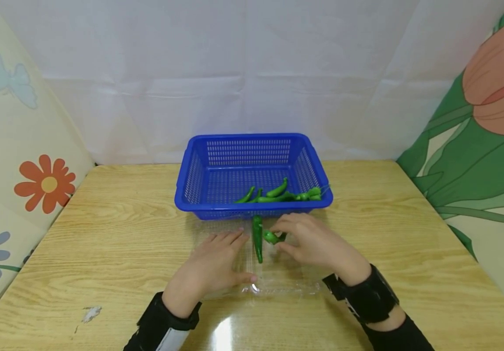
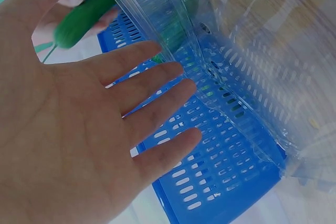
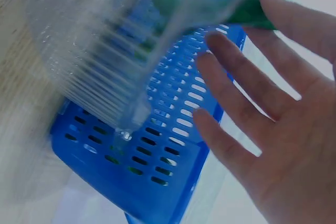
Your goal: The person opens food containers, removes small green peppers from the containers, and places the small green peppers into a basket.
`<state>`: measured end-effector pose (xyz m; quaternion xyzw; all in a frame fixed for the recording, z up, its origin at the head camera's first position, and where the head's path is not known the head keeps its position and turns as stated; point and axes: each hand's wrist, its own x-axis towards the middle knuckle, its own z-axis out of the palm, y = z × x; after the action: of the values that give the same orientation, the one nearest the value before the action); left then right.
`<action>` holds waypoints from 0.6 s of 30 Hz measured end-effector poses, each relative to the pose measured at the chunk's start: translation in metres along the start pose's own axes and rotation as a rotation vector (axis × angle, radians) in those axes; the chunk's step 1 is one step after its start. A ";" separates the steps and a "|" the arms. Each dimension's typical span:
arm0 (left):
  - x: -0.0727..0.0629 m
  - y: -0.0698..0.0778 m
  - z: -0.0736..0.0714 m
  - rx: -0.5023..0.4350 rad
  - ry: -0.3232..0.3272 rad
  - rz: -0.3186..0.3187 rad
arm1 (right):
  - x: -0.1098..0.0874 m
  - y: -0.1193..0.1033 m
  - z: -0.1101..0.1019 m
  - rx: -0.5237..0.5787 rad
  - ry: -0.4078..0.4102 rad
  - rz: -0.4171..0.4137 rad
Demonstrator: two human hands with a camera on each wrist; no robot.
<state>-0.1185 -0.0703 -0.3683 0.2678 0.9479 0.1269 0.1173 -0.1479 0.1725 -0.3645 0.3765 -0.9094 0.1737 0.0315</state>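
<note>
A clear plastic clamshell box [image 1: 284, 282] lies on the table in front of the blue basket. My left hand [image 1: 217, 258], fingers straight and spread, is over the box's left part; in the left wrist view its fingertips are close to the clear wall. Between thumb and fingers my right hand [image 1: 311, 241] pinches a green chili pepper [image 1: 271, 237] above the box's right part. Another, longer green chili pepper [image 1: 258, 239] lies lengthwise near the box's middle, just left of the pinched one. The right wrist view is partly blurred by the plastic.
The blue perforated basket [image 1: 252, 206] stands directly behind the box, with several green chili peppers [image 1: 276, 199] toward its front right. A white sheet [image 1: 243, 73] hangs behind the wooden table [image 1: 125, 234]. Flower-patterned panels [image 1: 46, 185] flank both sides.
</note>
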 end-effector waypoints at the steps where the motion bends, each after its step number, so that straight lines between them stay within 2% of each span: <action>1: 0.000 0.000 0.000 0.001 -0.001 -0.001 | 0.000 -0.001 -0.001 -0.011 0.017 -0.006; 10: -0.001 0.000 0.001 -0.001 0.001 -0.002 | 0.001 -0.007 -0.005 -0.052 0.166 -0.094; 18: -0.001 0.001 0.000 -0.002 0.008 -0.008 | 0.000 -0.004 -0.008 -0.074 0.302 -0.188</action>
<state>-0.1171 -0.0701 -0.3682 0.2631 0.9493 0.1286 0.1143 -0.1458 0.1726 -0.3553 0.4280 -0.8610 0.1908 0.1977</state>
